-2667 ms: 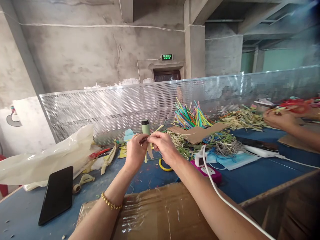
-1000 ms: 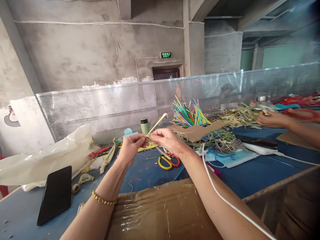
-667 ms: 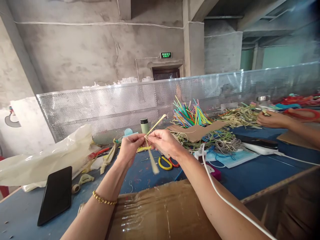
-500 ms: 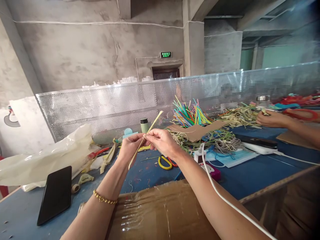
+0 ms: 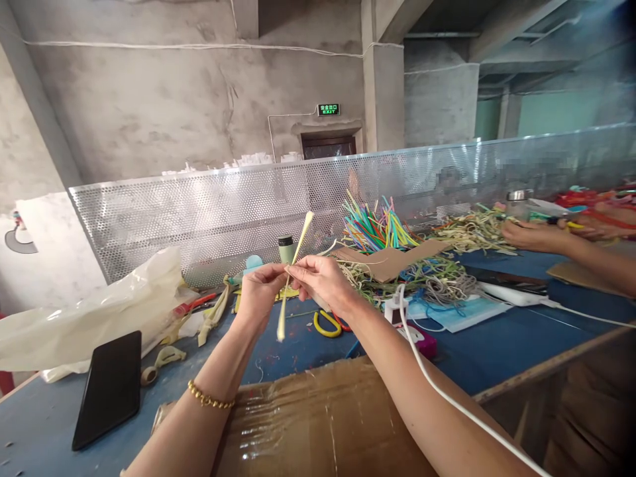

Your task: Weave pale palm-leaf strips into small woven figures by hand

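Note:
A thin pale yellow strip (image 5: 305, 233) with wider, paler ends stands nearly upright between my hands, above the blue table. My left hand (image 5: 259, 291) pinches it near its middle with thumb and fingertips. Close against those fingertips, my right hand (image 5: 324, 279) pinches the same spot, its other fingers curled. The exact contact point is partly hidden by the fingers. Below my right hand lies a pair of scissors with a yellow handle loop (image 5: 326, 326); their blades cannot be made out.
Brown cardboard (image 5: 318, 424) lies under my forearms, a white cable (image 5: 437, 381) crossing my right one. A black phone (image 5: 108, 381) lies left. Beyond are colourful pipe-cleaner-like stems (image 5: 372, 225), stringy scraps (image 5: 447, 281) and a perforated metal screen (image 5: 213, 212). A co-worker's hand (image 5: 529, 235) works at right.
The strip has swung more upright between my fingertips, its lower end moving right, away from my left wrist. My hands have hardly moved. The co-worker's hand has shifted slightly left.

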The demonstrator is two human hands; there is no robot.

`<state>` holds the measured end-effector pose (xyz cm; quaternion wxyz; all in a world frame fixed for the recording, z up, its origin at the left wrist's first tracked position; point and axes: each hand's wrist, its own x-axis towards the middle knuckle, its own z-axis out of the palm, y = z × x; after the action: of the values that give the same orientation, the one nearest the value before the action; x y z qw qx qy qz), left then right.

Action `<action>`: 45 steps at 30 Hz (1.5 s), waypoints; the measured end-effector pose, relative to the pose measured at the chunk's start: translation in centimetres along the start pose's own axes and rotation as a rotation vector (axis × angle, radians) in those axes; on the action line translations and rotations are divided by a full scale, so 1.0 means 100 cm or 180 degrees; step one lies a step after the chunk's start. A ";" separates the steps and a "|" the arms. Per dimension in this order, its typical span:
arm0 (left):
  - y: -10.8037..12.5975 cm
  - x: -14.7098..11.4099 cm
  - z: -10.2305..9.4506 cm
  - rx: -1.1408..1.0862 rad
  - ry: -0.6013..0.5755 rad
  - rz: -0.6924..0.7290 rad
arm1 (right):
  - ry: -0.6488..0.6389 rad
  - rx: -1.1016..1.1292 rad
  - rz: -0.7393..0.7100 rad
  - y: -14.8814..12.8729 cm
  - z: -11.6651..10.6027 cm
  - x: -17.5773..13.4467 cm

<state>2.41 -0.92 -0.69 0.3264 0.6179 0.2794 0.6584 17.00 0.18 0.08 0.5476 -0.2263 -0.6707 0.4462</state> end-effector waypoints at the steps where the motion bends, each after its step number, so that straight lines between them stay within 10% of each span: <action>1: 0.000 0.000 0.000 0.0155 0.0034 0.0114 | 0.0005 -0.0079 -0.0018 0.002 0.000 0.000; 14: 0.013 -0.007 0.007 -0.0254 -0.0621 -0.0150 | 0.0160 -0.0311 -0.0041 0.008 -0.004 0.004; 24: -0.001 0.002 0.000 -0.0729 0.0271 -0.0583 | -0.0194 -0.0637 -0.0040 0.008 -0.006 0.002; 35: 0.004 0.001 0.001 -0.0642 0.0226 -0.0676 | -0.0066 -0.1185 -0.0388 0.013 -0.015 0.005; 45: -0.004 0.006 -0.010 -0.1221 0.0110 -0.1098 | 0.0826 -0.3811 -0.1460 -0.009 -0.003 -0.006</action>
<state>1.48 -0.17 -0.66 0.5403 0.4766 0.2562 0.6444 17.61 -0.66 0.52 0.4846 -0.3953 -0.7630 -0.1635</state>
